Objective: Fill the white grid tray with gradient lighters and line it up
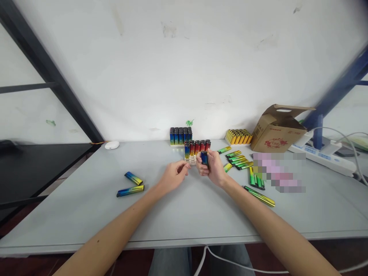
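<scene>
My right hand (214,168) is closed around a blue lighter (204,158), its dark top pointing up. Just beyond it is a white slotted rack (189,158) with several upright lighters: red-and-yellow lighters (197,147) in rows, and a blue-and-yellow lighter (187,150) at the left end. My left hand (174,176) is by the rack's front left corner, its fingers curled together; whether they touch the rack or hold something is hidden. Two loose blue-and-yellow lighters (130,191) lie on the table to the left.
Green-and-yellow lighters (238,160) lie scattered on the right. Against the wall stand a block of blue lighters (180,136) and a tray of yellow cylinders (239,137). An open cardboard box (276,134), a power strip (324,158) and a white case (112,145) line the back.
</scene>
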A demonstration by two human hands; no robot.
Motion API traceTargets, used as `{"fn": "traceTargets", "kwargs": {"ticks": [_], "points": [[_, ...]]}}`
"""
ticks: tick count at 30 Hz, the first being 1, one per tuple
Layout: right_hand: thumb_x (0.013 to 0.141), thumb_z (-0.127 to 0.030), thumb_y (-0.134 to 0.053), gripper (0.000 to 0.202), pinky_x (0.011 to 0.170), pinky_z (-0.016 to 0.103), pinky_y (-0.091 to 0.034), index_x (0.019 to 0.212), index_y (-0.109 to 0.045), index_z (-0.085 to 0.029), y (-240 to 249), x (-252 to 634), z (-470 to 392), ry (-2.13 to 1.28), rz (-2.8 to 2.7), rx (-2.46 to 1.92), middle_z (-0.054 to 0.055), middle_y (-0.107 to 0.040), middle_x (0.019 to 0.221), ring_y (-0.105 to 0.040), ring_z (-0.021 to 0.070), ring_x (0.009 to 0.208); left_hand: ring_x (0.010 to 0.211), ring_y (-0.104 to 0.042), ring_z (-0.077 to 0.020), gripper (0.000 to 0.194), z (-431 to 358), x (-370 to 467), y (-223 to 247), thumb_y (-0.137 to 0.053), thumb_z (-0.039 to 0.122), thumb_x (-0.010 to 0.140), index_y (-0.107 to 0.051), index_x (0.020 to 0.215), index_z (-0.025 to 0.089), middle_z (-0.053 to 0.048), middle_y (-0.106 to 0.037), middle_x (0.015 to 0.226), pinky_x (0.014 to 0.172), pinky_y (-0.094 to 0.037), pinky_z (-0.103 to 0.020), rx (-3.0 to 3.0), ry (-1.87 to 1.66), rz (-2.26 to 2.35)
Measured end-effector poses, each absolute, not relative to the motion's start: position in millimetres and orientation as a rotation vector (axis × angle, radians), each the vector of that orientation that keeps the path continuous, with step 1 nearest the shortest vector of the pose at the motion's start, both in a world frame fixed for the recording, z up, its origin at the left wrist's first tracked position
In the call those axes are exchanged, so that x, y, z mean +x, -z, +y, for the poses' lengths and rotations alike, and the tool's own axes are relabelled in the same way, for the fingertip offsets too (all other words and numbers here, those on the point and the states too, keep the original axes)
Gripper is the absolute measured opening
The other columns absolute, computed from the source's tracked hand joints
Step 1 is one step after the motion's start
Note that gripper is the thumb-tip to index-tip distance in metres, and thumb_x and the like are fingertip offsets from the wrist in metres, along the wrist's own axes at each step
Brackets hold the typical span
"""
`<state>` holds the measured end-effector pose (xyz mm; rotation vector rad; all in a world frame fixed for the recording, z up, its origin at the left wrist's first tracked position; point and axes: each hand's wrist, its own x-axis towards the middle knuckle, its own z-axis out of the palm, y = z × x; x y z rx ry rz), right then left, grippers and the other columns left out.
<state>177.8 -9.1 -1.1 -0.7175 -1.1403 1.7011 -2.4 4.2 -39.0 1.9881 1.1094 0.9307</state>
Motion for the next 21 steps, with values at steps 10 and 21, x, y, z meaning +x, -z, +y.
{"fn": "traceTargets", "kwargs": {"ticks": [10,21], "points": [[0.075,-0.036,-0.056,0.019,0.046,0.022,-0.030,0.077,-0.046,-0.020,-2.3,184.4,-6.9,-1.658,-1.131,-0.851,-0.002,-0.052,0.068,-0.046,0.0109,0.054,0.055,-0.052,-0.0103,0.035,2.9,-1.0,42.8,-0.039,0.041,0.093,-0.059,0.078,0.017,0.002,-0.060,0.065,0.054,-0.039,-0.021,2.099,-0.892,1.108],[0.085,-0.040,-0.058,0.033,0.080,0.033,-0.047,0.111,-0.068,-0.023,5.3,202.8,8.4,-0.711,-1.720,-1.043,0.007,-0.061,0.104,-0.057,0.0189,0.092,0.058,-0.052,-0.0110,0.027,-1.3,-1.6,34.8,-0.041,0.033,0.092,-0.062,0.084,0.018,0.002,-0.061,0.066,0.056,-0.038,-0.022,2.224,-0.894,1.143]]}}
